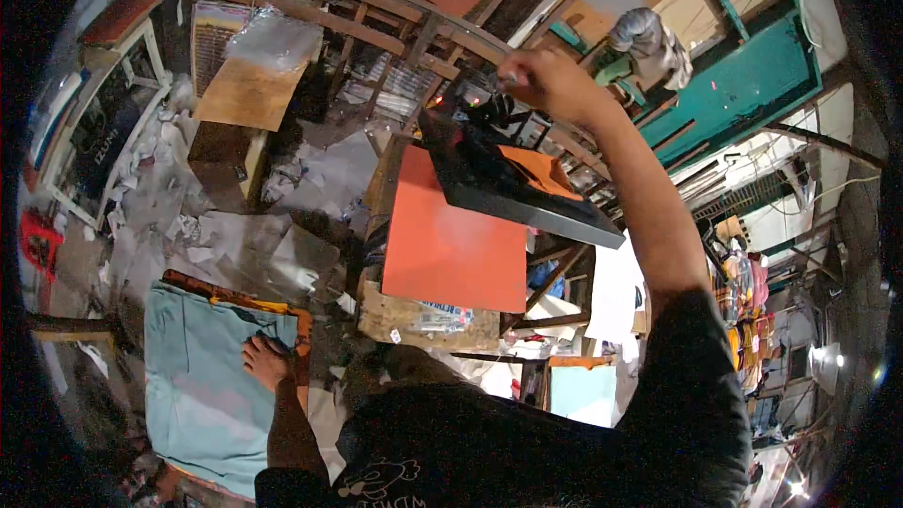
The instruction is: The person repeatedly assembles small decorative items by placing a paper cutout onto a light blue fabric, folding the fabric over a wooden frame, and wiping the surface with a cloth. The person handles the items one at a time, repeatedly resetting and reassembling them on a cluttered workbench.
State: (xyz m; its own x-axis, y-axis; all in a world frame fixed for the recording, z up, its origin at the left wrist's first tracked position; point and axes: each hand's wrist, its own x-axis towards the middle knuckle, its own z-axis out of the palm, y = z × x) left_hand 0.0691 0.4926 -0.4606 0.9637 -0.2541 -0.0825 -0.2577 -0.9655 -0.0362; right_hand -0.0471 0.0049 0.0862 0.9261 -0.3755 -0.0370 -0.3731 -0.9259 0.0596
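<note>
My left hand (268,362) rests on a stack of pale blue-green cloth (198,367), fingers apart and slightly bent on the top piece. Orange and brown edges stick out from under that stack. My right arm is raised, and my right hand (546,85) is closed above the far side of a press machine. What its fingers hold, if anything, is hidden. The machine's black upper plate (536,212) is tilted and swung to the right, with an orange piece (541,172) on it. Below it lies a flat orange-red pad (451,235), largely exposed.
A wooden stand (428,320) carries the pad. Paper scraps (216,235) litter the floor. Cardboard (246,94) with clear plastic on it stands at far left, beside a white-framed screen (108,132). Another person (649,47) is near a green table (752,85).
</note>
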